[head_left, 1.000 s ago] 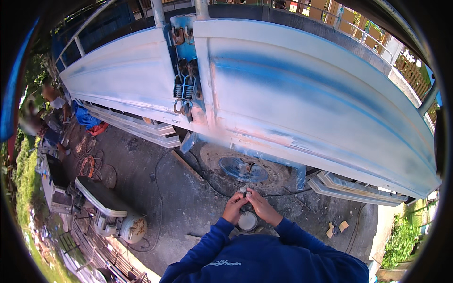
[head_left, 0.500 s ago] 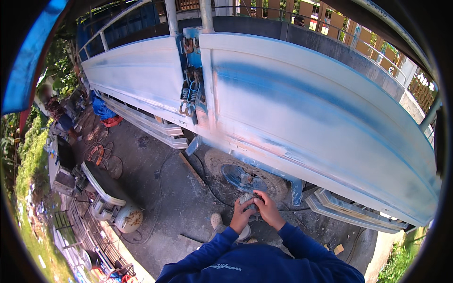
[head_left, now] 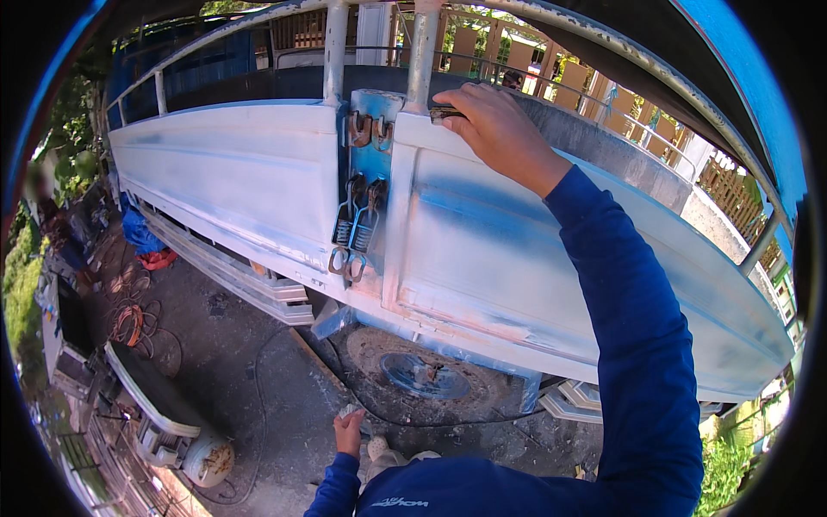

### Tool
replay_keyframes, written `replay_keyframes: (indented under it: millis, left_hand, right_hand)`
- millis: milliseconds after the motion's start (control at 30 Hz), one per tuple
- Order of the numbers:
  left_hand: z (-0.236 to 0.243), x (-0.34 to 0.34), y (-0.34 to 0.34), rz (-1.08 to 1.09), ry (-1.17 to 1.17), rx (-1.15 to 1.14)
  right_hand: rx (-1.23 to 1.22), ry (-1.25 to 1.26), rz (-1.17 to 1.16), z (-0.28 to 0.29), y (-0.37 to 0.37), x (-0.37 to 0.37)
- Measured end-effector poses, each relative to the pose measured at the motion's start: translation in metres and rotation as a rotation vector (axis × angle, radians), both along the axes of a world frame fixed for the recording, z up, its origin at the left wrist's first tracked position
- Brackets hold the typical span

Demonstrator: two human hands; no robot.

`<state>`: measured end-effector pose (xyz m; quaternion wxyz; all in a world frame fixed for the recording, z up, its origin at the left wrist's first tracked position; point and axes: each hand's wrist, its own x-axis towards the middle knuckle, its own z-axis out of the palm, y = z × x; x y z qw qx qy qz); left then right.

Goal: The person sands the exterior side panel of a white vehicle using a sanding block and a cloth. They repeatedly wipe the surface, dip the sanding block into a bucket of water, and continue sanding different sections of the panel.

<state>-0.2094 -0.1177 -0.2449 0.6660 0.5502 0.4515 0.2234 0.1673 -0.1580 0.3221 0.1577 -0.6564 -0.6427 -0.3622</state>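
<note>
My right hand (head_left: 482,116) reaches up to the top edge of a white-and-blue side panel (head_left: 500,258), just right of the upright posts. Its thumb and fingers are closed on a small dark, yellowish-edged piece (head_left: 444,112), pressed against the panel's upper corner; its kind is not plain. Low down near my legs, my left hand (head_left: 348,433) is closed around a crumpled pale grey piece (head_left: 350,411), mostly covered by the fingers. Between the two panels hang rusty latches (head_left: 370,131) and spring fasteners (head_left: 355,224) on a blue post.
Below the panel is a wheel with a blue hub (head_left: 426,376). A black hose (head_left: 413,422) crosses the concrete floor beside a wooden strip (head_left: 314,360). A compressor tank (head_left: 209,461) and coiled orange cable (head_left: 129,326) lie left. Metal rails (head_left: 420,56) rise above; another person (head_left: 60,228) is far left.
My hands, together at waist height before, have parted. The right has risen to the panel's top edge with a small piece; the left has moved left and down, holding the pale piece. The view has shifted.
</note>
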Motion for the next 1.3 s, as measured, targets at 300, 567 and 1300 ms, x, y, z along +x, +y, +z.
replay_keyframes:
  millis: [300,567,1300]
  left_hand:
    - [-0.146,-0.125,0.043,0.096,0.497,-0.024]
    - [-0.178,-0.164,0.015,-0.010,0.862,0.082]
    - [-0.200,-0.173,0.000,-0.547,1.163,0.608]
  right_hand:
    - [-0.164,-0.193,-0.022,0.014,0.070,0.032]
    - [-0.288,-0.439,0.076,0.028,0.070,0.038]
    - [-0.405,-0.508,0.058,0.040,0.077,0.041]
